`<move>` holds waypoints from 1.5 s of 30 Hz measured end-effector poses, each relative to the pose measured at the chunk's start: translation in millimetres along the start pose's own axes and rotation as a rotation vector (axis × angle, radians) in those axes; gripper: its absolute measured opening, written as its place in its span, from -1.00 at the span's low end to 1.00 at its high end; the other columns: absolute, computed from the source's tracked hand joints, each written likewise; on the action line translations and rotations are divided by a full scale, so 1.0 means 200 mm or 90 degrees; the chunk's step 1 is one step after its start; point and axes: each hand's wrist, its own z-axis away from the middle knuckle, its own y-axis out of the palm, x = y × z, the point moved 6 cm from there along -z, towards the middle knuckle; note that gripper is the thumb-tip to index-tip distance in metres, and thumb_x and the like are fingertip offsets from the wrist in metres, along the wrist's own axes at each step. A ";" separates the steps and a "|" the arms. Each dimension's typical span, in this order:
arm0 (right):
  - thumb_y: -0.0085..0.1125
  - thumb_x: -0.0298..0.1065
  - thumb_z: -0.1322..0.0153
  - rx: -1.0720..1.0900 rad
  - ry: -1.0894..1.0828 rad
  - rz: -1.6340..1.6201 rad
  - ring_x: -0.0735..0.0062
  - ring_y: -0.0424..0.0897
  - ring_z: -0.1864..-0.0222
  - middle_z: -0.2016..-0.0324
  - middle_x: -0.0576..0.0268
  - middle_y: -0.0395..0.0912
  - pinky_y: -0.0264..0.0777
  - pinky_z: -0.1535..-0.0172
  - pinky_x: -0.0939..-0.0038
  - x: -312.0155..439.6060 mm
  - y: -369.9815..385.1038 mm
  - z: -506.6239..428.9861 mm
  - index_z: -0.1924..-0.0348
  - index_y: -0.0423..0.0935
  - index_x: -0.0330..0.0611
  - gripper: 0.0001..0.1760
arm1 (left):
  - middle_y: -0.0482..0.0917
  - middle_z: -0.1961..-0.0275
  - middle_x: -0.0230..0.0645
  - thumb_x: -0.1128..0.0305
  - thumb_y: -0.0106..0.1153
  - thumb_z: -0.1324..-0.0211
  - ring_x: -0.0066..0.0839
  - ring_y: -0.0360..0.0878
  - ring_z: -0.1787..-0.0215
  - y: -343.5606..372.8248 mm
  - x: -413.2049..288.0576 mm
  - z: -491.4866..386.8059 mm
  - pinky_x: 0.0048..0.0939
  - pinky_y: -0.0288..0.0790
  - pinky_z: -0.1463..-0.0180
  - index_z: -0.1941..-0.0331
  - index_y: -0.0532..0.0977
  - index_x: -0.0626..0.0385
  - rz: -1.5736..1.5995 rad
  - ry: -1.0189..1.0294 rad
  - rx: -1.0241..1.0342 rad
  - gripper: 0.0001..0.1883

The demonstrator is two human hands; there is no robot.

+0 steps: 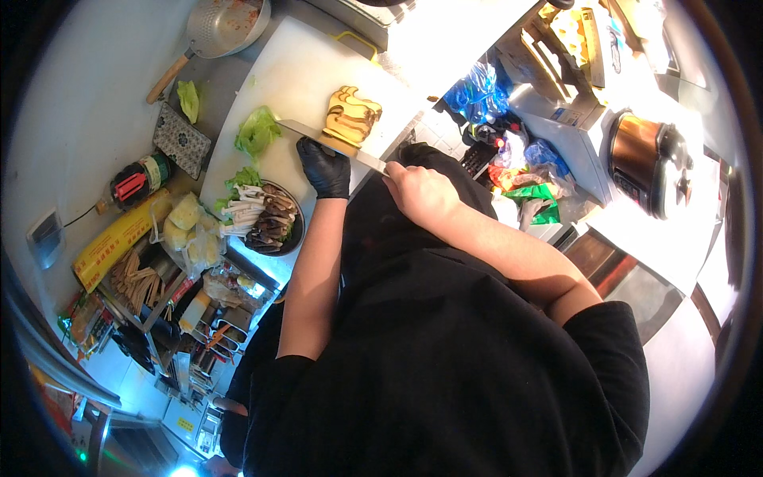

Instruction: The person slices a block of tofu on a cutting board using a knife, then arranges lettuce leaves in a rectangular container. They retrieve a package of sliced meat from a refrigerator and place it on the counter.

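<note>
My right hand (420, 191), ungloved, is closed round the handle of a kitchen knife (372, 162). The blade runs left across the white cutting board (292, 65), along the near side of a yellow-and-brown sliced food (353, 113) whose exact kind I cannot tell. In a black glove, my left hand (325, 167) lies just below the blade by the near slices, its fingers bent; whether it grips them is hidden. Left of the blade lies a lettuce leaf (257, 130). A dark bowl (300, 229) of white-stemmed and brown mushrooms (262, 214) stands left of my gloved wrist.
A saucepan (223, 30) with a wooden handle stands beyond the board. At the left are a patterned dish (181, 140), a dark bottle (140, 179) and a plastic bag of peeled produce (191, 229). A rice cooker (644, 164) stands at the right. Part of another person shows at lower left.
</note>
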 end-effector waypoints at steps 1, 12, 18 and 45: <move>0.13 -0.16 -0.60 0.004 0.002 0.000 -0.12 0.72 0.43 0.51 -0.06 0.68 0.63 0.36 0.01 0.00 0.00 0.00 0.22 0.48 -0.16 -0.75 | 0.54 0.03 0.03 0.34 0.40 -0.14 0.09 0.52 -0.04 0.00 -0.02 0.01 -0.02 0.46 -0.14 0.04 0.48 0.27 -0.103 0.025 0.009 -0.61; 0.14 -0.16 -0.59 0.008 0.007 0.011 -0.11 0.74 0.42 0.50 -0.07 0.69 0.64 0.35 0.02 0.00 -0.01 -0.02 0.23 0.51 -0.16 -0.75 | 0.52 0.10 0.00 0.29 0.44 -0.14 0.06 0.52 0.02 0.00 -0.04 0.02 -0.03 0.45 -0.08 0.10 0.46 0.26 -0.179 0.058 -0.004 -0.60; 0.15 -0.15 -0.58 0.018 0.014 0.003 -0.13 0.74 0.41 0.51 -0.08 0.69 0.65 0.33 0.00 0.01 -0.01 -0.04 0.22 0.52 -0.17 -0.75 | 0.49 0.25 -0.01 0.32 0.44 -0.08 0.11 0.48 0.14 -0.01 -0.08 0.02 0.03 0.43 0.04 0.24 0.41 0.24 -0.201 0.102 -0.039 -0.63; 0.12 -0.16 -0.59 0.036 0.007 0.025 -0.13 0.74 0.41 0.49 -0.09 0.69 0.64 0.33 -0.01 0.03 0.00 -0.08 0.20 0.51 -0.18 -0.74 | 0.52 0.12 0.07 0.37 0.39 -0.12 0.16 0.49 0.02 0.00 -0.12 0.02 0.04 0.45 -0.06 0.11 0.44 0.29 -0.198 0.086 -0.036 -0.63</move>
